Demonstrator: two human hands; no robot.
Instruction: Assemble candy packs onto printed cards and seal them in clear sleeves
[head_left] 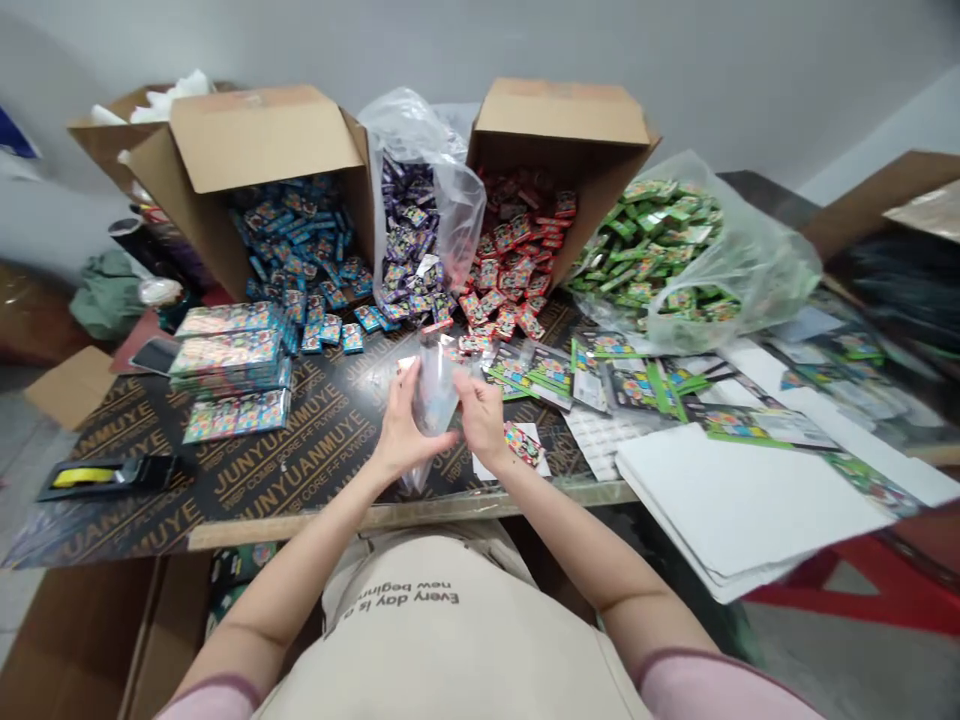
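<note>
A dark printed plywood tabletop (pixel 300 460) carries tipped cardboard boxes (pixel 255 140) spilling small coloured packets along its far side. Above the near edge a clear plastic pouch (pixel 436 385) stands upright, long axis vertical. The left hand (pixel 401 430) and right hand (pixel 480 420) are equally near, each pinched shut on one side of it. Its contents are hard to make out

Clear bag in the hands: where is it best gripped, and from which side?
Probably by its side edges, pinched from left and right. The clear bag stands upright, thin and limp, and the left hand and right hand flank it that way, leaving its top free.
</note>
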